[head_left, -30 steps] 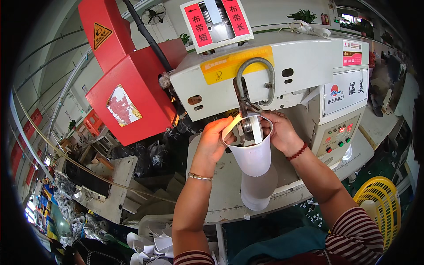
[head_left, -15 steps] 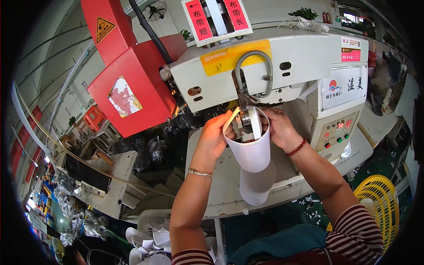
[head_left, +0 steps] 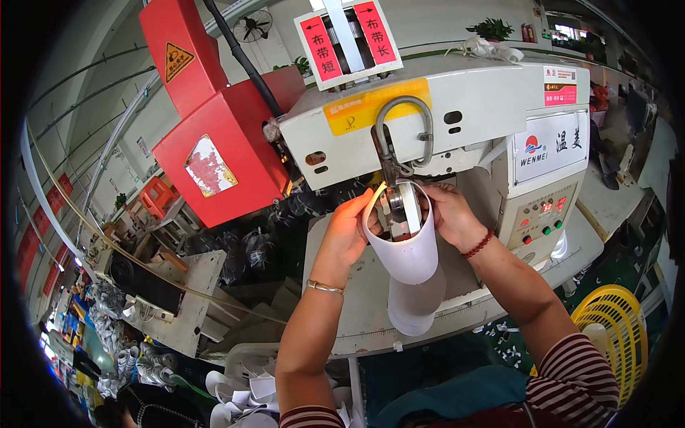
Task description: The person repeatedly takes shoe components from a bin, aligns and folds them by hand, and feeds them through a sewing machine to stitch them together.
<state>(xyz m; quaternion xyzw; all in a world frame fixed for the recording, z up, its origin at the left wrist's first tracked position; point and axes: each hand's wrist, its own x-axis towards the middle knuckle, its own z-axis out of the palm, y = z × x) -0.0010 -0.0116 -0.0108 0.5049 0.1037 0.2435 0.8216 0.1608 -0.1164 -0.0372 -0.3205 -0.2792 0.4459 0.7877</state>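
Observation:
Both my hands hold the white shoe upper (head_left: 407, 262), a smooth curved piece whose open rim loops around the metal roller head (head_left: 410, 207) of a machine. Its left rim edge glows yellow under a light. My left hand (head_left: 348, 232) pinches that left side, with part of the fingers inside the loop. On the other side, my right hand (head_left: 453, 216) grips the rim close to the roller head; its fingertips are partly hidden behind the material. Below hangs a shaded, rounded white part (head_left: 416, 307); whether it joins the upper I cannot tell.
The pale machine arm (head_left: 464, 107) spans above my hands, with a red housing (head_left: 228, 135) at left and a control panel (head_left: 546, 214) at right. White pieces fill a bin (head_left: 246, 353) at lower left. A yellow basket (head_left: 617, 314) stands at lower right.
The whole view has shifted and tilted slightly. Both hands keep their hold on the shoe upper at the roller head, and its front now looks a little higher.

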